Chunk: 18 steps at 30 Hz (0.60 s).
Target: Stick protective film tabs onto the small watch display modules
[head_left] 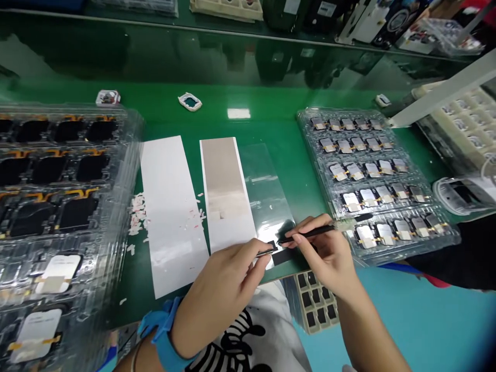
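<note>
Now the left hand (227, 279) pinches a part (267, 251) beside the tool (310, 233) the right hand (326, 254) grips; table (310, 188) edge near, room beyond.

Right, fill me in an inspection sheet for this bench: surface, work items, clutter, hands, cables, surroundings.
Surface: green bench top, with a patch of glare near the back.
Work items: small dark piece; slim dark tool; left tray and right tray, both clear plastic, holding rows of parts.
Clutter: pale scraps beside the white sheet, a few on it.
Hands: left hand pinches the piece; right hand holds the tool, tip close to the piece, contact unclear.
Cables: orange ribbon-like strips on parts in the left tray.
Surroundings: shelf along the back, loaded; cream compartment tray below the front edge.
</note>
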{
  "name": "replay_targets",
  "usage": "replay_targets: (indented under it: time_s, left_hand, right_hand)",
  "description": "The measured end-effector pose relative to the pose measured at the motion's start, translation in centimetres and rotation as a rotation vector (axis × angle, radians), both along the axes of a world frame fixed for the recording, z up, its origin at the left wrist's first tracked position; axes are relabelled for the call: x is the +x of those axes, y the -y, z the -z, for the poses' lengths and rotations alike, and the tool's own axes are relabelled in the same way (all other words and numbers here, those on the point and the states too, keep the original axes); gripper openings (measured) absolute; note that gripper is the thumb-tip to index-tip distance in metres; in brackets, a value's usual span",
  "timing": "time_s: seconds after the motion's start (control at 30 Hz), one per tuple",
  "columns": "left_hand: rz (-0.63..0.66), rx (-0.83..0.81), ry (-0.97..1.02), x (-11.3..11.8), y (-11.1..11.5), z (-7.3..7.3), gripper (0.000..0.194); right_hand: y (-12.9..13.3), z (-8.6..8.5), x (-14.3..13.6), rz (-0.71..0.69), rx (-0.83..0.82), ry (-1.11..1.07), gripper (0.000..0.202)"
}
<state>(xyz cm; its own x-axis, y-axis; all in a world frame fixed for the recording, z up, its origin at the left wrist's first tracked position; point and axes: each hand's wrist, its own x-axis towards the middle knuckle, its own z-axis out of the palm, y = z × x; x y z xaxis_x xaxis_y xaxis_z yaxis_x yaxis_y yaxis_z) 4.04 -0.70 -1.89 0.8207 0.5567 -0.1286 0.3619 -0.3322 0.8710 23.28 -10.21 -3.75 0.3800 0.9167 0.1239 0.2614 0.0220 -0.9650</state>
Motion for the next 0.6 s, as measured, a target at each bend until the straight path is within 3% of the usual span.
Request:
replay_targets:
  time_s: [0.3, 0.6]
  left_hand:
    - [0.049, 0.163, 0.025, 0.39, 0.48, 0.24, 0.017]
    - [-0.002, 0.166, 0.048, 0.34, 0.61, 0.35, 0.016]
  right_hand:
    - [0.06, 0.30, 0.40, -0.048, 0.033, 0.030, 0.008]
    - [0.02, 0.06, 0.30, -0.024, 0.049, -0.003, 0.005]
